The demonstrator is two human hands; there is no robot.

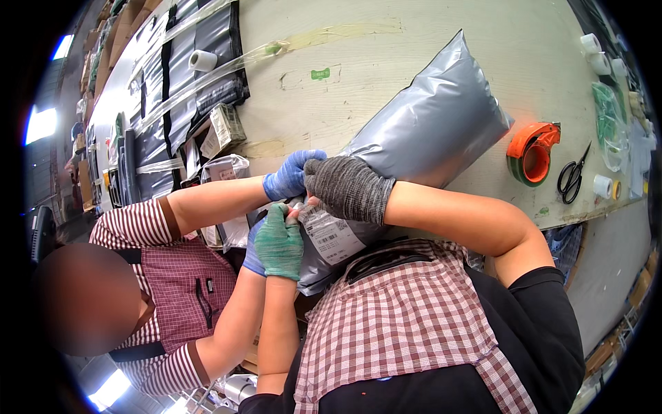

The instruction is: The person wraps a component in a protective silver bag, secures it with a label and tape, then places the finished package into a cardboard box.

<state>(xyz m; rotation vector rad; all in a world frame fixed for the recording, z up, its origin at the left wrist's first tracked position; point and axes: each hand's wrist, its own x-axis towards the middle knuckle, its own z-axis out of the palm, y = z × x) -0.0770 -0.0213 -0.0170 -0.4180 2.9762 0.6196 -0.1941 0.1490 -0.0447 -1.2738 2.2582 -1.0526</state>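
Clamped on the near end of a silver-grey mailer bag: right hand, in a grey knit glove, fingers curled down over the bag's gathered edge. Just at 7 o'clock of it, left hand in a green glove, closed on the same end beside a white shipping label, thumb against the plastic. Bag plump and tilted, stretching off toward 1 o'clock across the pale worktable, far end resting on it. Touching the bag at 9 o'clock of the grey glove, a co-worker's blue-gloved hand; a second blue glove partly hidden behind the green one, grip not readable. Well apart at 3 o'clock, an orange tape dispenser, then black scissors and small tape rolls. Off at 10 o'clock, flat grey bags under clear film with a white roll on top.
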